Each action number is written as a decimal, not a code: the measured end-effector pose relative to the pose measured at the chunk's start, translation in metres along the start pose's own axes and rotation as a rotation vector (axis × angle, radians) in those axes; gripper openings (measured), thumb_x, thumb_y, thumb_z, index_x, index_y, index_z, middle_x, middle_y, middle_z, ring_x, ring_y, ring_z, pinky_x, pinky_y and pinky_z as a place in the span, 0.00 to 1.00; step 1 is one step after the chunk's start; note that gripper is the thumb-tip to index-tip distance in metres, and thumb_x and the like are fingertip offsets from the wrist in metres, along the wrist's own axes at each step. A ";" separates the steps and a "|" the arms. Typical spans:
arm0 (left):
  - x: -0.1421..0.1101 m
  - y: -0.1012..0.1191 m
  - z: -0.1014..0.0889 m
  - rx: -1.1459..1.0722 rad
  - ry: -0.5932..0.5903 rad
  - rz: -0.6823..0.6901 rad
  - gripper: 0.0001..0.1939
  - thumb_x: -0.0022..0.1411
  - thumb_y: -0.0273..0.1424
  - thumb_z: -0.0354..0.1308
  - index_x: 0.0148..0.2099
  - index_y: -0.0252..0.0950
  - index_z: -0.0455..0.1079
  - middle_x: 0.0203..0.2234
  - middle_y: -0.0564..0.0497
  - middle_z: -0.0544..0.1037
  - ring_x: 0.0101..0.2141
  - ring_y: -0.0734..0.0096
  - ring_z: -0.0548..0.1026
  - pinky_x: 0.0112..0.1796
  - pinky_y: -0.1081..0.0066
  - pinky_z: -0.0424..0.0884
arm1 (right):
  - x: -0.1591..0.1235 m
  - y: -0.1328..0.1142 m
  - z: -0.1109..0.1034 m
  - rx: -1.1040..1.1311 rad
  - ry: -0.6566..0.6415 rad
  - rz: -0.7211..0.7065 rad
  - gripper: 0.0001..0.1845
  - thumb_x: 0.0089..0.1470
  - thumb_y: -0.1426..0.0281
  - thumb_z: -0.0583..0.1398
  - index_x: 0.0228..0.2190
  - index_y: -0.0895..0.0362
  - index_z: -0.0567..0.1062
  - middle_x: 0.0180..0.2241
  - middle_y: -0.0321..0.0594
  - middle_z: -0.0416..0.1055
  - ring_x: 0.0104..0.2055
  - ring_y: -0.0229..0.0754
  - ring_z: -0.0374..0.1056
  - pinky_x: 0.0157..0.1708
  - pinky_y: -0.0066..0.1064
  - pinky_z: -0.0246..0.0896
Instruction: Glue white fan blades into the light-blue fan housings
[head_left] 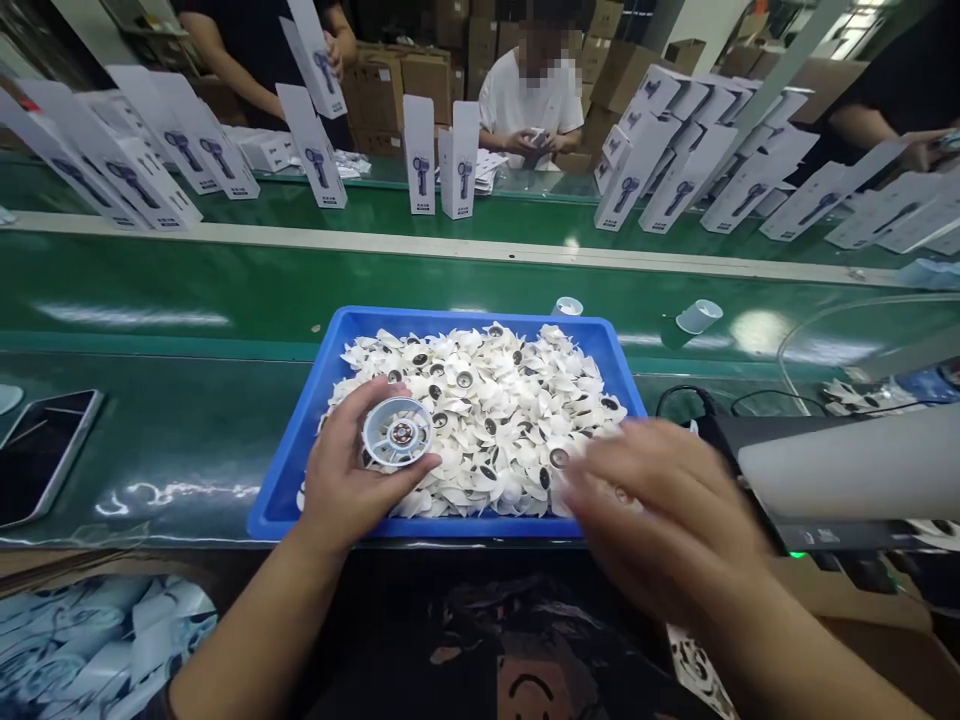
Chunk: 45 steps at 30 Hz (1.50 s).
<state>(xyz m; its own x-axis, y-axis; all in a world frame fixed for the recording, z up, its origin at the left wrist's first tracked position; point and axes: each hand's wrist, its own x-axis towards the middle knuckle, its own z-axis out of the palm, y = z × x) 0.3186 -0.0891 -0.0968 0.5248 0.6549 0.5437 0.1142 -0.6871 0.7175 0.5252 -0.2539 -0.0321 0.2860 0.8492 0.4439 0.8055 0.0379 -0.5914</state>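
Observation:
A blue tray in front of me holds a heap of several white fan blades with dark hubs. My left hand is closed round a round pale grey fan housing with a coppery centre, held over the tray's left side. My right hand hovers over the tray's right front corner, smeared by motion, its fingers reaching among the blades. I cannot make out whether it holds anything.
A green conveyor belt runs behind the tray, lined with several white product boxes. Two small white caps lie on it. A phone lies at left, a black and white machine at right. Other people work across the belt.

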 end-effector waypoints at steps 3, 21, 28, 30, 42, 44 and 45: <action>0.000 -0.001 -0.004 0.059 0.003 0.023 0.32 0.56 0.39 0.68 0.61 0.48 0.63 0.55 0.47 0.74 0.63 0.50 0.63 0.62 0.45 0.57 | 0.035 -0.002 0.034 -0.342 -0.331 0.039 0.05 0.62 0.74 0.60 0.40 0.61 0.76 0.44 0.43 0.73 0.49 0.45 0.68 0.53 0.47 0.64; -0.011 0.001 -0.012 -0.391 -0.080 -0.036 0.31 0.54 0.27 0.60 0.60 0.41 0.59 0.48 0.45 0.75 0.49 0.57 0.75 0.50 0.60 0.72 | 0.039 -0.018 0.039 0.352 -0.480 0.510 0.22 0.50 0.53 0.52 0.39 0.57 0.63 0.34 0.43 0.68 0.32 0.40 0.70 0.39 0.38 0.70; -0.006 0.039 -0.003 0.009 -0.267 0.025 0.24 0.52 0.35 0.70 0.49 0.39 0.66 0.41 0.49 0.78 0.42 0.59 0.77 0.44 0.61 0.70 | 0.006 -0.029 0.043 0.791 -0.384 0.483 0.21 0.50 0.53 0.58 0.39 0.56 0.67 0.30 0.39 0.70 0.29 0.37 0.69 0.32 0.31 0.68; -0.003 0.049 -0.001 0.077 -0.268 0.105 0.18 0.55 0.33 0.67 0.46 0.38 0.66 0.39 0.50 0.79 0.41 0.61 0.77 0.44 0.61 0.67 | 0.002 -0.037 0.038 0.704 -0.323 0.376 0.15 0.53 0.62 0.62 0.40 0.56 0.71 0.32 0.38 0.71 0.32 0.36 0.68 0.34 0.29 0.66; -0.007 0.066 0.012 0.232 -0.211 0.284 0.10 0.60 0.28 0.56 0.45 0.34 0.67 0.37 0.46 0.78 0.39 0.60 0.75 0.47 0.60 0.67 | 0.000 -0.054 0.039 -0.084 -0.172 -0.161 0.05 0.49 0.79 0.68 0.29 0.60 0.78 0.31 0.40 0.62 0.34 0.43 0.60 0.33 0.35 0.57; -0.008 0.068 0.015 0.238 -0.219 0.276 0.09 0.60 0.28 0.56 0.44 0.35 0.66 0.36 0.47 0.78 0.38 0.60 0.75 0.47 0.60 0.67 | 0.001 -0.049 0.041 -0.074 -0.180 -0.122 0.05 0.48 0.78 0.68 0.26 0.61 0.77 0.30 0.40 0.61 0.33 0.42 0.59 0.32 0.36 0.58; -0.008 0.068 0.016 0.238 -0.225 0.271 0.09 0.60 0.28 0.56 0.44 0.35 0.66 0.36 0.47 0.78 0.38 0.61 0.75 0.47 0.60 0.68 | 0.000 -0.047 0.040 -0.077 -0.178 -0.111 0.05 0.49 0.78 0.68 0.26 0.61 0.77 0.31 0.40 0.62 0.33 0.42 0.60 0.33 0.36 0.59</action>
<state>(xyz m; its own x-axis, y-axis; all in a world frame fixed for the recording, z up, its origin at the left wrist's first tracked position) 0.3355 -0.1459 -0.0595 0.7307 0.3736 0.5714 0.1246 -0.8959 0.4263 0.4671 -0.2347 -0.0313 0.1028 0.9219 0.3734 0.8660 0.1018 -0.4896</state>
